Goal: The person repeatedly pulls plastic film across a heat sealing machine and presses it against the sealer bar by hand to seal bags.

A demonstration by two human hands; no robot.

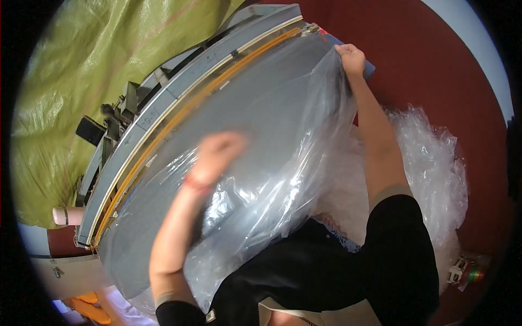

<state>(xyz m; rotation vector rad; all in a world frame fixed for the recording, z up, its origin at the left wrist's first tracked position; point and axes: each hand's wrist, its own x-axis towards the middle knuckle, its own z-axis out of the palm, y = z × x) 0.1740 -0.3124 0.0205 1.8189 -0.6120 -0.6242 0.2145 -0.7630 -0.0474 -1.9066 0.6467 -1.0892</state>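
Observation:
Clear plastic film (296, 179) spreads in shiny folds over a long grey tabletop (244, 103) and hangs down at my side. At the table's far right corner, my right hand (352, 58) pinches the film's edge between thumb and fingers. My left hand (220, 152), with a red band (197, 185) round its wrist, is over the middle of the tabletop. Motion blurs its fingers, so whether it holds anything cannot be made out.
Orange-yellow strips (179, 117) run beside a pale metal rail (163, 103) along the table's far side. Beyond lies a yellow-green sheet (109, 65). A pink cylinder (66, 215) is at the left end. Crumpled clear plastic (429, 163) heaps on the dark red floor (462, 98).

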